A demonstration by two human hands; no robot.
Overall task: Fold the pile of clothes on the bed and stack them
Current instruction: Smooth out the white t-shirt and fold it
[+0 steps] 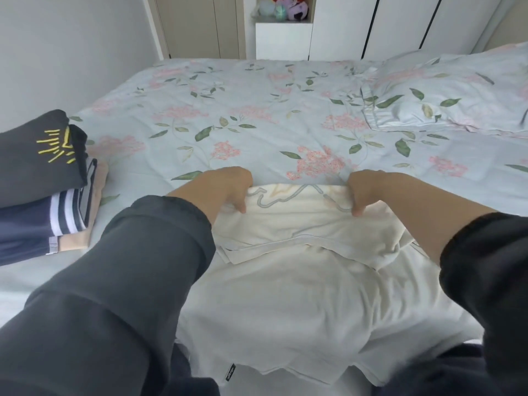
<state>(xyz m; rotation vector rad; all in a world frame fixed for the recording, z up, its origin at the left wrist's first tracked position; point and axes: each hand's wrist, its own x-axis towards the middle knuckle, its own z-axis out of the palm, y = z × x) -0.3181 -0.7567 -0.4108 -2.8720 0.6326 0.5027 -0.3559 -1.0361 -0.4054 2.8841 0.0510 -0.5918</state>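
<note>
A cream white shirt (285, 295) lies spread on the bed in front of me, its far part doubled back toward me with a grey printed outline showing along the fold. My left hand (228, 187) grips the left end of that far folded edge, fingers curled over the cloth. My right hand (368, 190) grips the right end of the same edge. Both arms wear dark grey sleeves. At the left edge of the bed sits a stack of folded clothes (37, 181): a black top with yellow stitching above a navy piece with white stripes and a beige one.
The bed (257, 115) has a pale blue floral cover that stretches away beyond the shirt. A matching pillow (445, 104) lies at the back right. White wardrobe doors and a shelf with plush toys (285, 8) stand behind the bed.
</note>
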